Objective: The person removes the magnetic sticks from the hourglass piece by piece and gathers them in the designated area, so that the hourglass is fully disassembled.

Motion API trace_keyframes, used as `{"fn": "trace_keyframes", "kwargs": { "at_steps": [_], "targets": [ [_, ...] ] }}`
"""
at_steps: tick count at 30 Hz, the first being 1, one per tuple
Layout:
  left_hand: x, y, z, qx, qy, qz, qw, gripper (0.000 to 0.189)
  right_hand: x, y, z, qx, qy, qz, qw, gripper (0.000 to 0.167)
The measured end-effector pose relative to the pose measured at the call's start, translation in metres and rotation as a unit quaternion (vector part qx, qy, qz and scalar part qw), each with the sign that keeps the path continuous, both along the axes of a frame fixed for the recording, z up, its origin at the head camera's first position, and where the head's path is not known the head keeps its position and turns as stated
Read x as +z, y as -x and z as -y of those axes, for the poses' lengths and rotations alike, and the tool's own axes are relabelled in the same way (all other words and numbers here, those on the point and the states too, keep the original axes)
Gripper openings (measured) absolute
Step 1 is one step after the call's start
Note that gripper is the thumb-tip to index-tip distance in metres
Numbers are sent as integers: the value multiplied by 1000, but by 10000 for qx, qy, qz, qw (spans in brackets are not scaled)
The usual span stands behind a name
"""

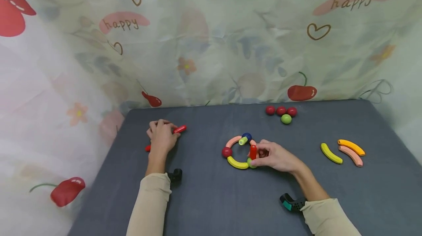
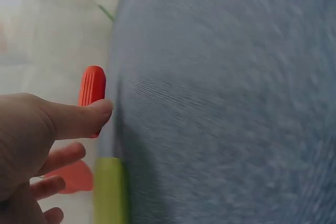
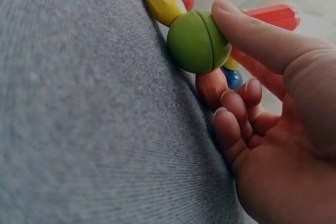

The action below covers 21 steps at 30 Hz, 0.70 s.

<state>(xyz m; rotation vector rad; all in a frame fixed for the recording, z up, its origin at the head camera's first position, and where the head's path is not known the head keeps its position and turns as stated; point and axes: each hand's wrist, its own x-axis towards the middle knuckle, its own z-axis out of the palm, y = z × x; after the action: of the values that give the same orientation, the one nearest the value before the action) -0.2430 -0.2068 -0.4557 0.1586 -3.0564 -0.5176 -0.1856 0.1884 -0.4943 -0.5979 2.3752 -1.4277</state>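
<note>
At the table's left, my left hand (image 1: 162, 135) pinches a red grooved rod (image 2: 93, 87) between thumb and fingers. A yellow-green rod (image 2: 109, 190) is close below it in the left wrist view, and another red piece (image 1: 148, 148) shows beside the wrist. Near the middle lies a ring of curved pieces joined by balls. My right hand (image 1: 273, 156) grips the ring's green ball (image 3: 197, 43) with thumb and index finger. A red rod (image 1: 252, 152) stands up from that ball, its foot hidden by the thumb. A lime rod (image 1: 243, 141) stands on the blue ball (image 1: 247, 136).
Three red balls (image 1: 281, 110) and a green ball (image 1: 286, 119) sit at the table's back edge. To the right lie yellow (image 1: 331, 153), orange (image 1: 351, 147) and pink (image 1: 351, 156) curved pieces. A patterned cloth (image 1: 214, 45) hangs behind the dark table (image 1: 211, 199).
</note>
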Motion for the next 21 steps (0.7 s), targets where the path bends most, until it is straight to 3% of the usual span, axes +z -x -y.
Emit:
{"fn": "trace_keyframes", "kwargs": {
  "at_steps": [3,6,10,13,16,19,21],
  "targets": [
    [-6,2,2,92,148,145,9997,31,-1,1,2,55,13,38,10000,26],
    [-5,0,-6,33,153,18,9999,32,-1,1,2,52,22,61,10000,26],
    [5,-9,-42,-601,-308,-354,9971,33,1,0,-2,31,0,59,10000,25],
    [11,-18,-83,-1439,-897,-289,9851,35,2,0,-4,22,-18,30,10000,25],
    [10,-25,-121,-2205,-1392,89,9654,39,1,0,-4,25,-10,10,10000,24],
    [10,-28,-147,-2649,-1664,420,9489,41,0,1,-3,27,-6,-17,10000,19],
    [10,-28,-157,-2796,-1727,516,9430,38,0,1,-2,39,4,-30,10000,18]
  ]
}}
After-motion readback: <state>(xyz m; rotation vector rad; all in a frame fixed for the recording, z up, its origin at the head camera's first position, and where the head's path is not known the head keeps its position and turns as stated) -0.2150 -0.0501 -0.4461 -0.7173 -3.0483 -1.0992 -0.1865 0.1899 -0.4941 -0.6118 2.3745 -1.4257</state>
